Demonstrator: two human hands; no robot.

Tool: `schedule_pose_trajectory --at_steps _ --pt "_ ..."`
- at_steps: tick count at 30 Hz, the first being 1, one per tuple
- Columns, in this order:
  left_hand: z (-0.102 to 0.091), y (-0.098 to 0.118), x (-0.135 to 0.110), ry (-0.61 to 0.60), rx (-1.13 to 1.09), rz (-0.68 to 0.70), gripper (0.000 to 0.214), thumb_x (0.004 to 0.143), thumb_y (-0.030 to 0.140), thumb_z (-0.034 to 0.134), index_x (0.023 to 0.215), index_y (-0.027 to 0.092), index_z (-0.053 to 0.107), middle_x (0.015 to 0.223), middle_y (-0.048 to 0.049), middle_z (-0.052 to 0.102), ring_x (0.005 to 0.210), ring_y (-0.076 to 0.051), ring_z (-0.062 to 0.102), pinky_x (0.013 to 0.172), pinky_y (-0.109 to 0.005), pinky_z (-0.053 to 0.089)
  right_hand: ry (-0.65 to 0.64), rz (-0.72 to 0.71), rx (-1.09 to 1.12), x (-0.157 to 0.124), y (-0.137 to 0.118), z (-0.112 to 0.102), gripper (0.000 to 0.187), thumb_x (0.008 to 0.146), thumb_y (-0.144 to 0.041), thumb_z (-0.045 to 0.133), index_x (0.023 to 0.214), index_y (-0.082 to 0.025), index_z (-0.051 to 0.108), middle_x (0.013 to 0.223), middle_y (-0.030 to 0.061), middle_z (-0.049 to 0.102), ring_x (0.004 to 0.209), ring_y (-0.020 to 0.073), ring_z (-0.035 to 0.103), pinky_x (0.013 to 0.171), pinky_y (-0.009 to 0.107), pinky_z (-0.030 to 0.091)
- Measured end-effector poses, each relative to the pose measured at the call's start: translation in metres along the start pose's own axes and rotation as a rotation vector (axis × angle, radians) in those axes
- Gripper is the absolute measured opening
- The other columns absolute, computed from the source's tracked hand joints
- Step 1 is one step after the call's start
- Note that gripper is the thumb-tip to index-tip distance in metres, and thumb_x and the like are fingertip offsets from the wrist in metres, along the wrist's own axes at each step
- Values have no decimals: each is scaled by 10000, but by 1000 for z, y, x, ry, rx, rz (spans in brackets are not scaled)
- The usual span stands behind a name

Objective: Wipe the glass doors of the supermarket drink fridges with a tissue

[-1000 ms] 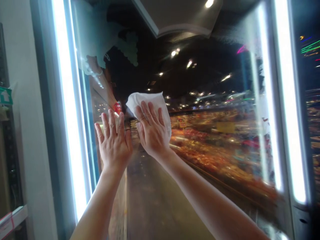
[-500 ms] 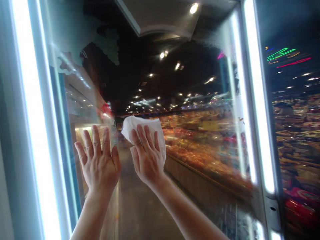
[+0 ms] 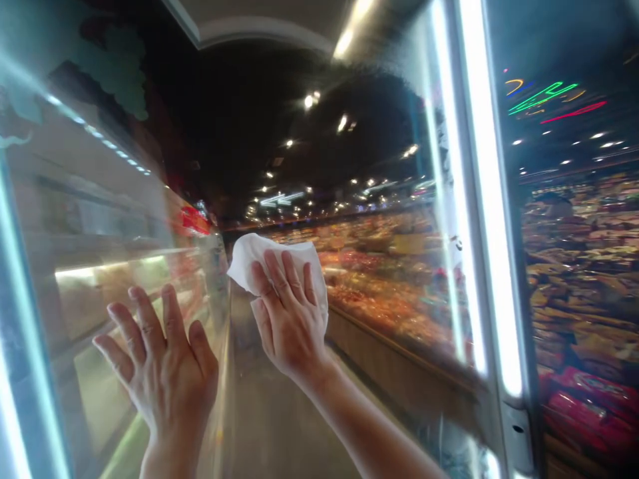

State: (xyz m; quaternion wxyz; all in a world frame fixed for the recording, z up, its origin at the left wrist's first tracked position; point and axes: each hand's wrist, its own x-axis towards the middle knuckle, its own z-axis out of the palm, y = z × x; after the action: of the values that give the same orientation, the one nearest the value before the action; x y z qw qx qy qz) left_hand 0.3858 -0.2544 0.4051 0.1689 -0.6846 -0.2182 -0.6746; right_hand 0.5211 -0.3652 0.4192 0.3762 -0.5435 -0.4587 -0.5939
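Note:
A tall glass pane [image 3: 369,279] fills the view before me, and a shop shows through it. My right hand [image 3: 294,326] lies flat over a white cloth [image 3: 243,263], pressing it against the glass with fingers extended. The cloth spreads out past the fingertips; its middle is hidden under the hand. Lower and to the left, my left hand [image 3: 167,366] is held with fingers spread and nothing in it. Its palm faces the glass; whether it touches, I cannot tell.
A bright light strip [image 3: 492,199] runs down the frame at the right; another light strip [image 3: 30,319] stands at the left edge. Beyond the glass are an aisle floor [image 3: 274,419], blurred lit shelves [image 3: 80,273] and a long display of goods [image 3: 359,266].
My left hand has moved left and down. The frame and the shop background have shifted left in view, while my right hand with the cloth stays nearly in place.

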Motion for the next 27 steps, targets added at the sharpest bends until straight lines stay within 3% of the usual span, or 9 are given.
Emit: schedule_pose_trajectory --at_steps 6,12,21,27 --pt "10 45 -6 -58 -13 46 736 1016 284 403 1637 354 15 1728 -26 -57 1596 -333 -70 1236 -765 19 -18 -11 -4 1 20 -12 655 1027 -269 434 1643 -251 213 1675 0 270 1597 225 131 1333 547 132" --pt "25 68 -7 28 -32 -18 671 1022 303 444 1634 297 168 1733 -69 43 1599 -331 -37 1266 -674 -11 18 -18 -31 -4 58 -23 581 1033 -252 452 1600 -199 334 1665 42 343 1600 232 145 1319 548 140" --pt "57 143 -13 34 -60 124 669 998 247 488 1618 281 239 1724 -43 88 1604 -277 -18 1300 -594 16 39 36 -88 -29 115 -42 671 1032 -229 454 1646 -247 184 1665 83 345 1587 281 199 1284 591 208" --pt "59 152 -14 23 -49 142 672 990 248 499 1615 269 253 1717 -67 97 1601 -301 -3 1295 -621 27 109 95 -110 -40 133 -43 674 1036 -231 445 1648 -269 162 1657 86 361 1573 297 245 1266 603 237"
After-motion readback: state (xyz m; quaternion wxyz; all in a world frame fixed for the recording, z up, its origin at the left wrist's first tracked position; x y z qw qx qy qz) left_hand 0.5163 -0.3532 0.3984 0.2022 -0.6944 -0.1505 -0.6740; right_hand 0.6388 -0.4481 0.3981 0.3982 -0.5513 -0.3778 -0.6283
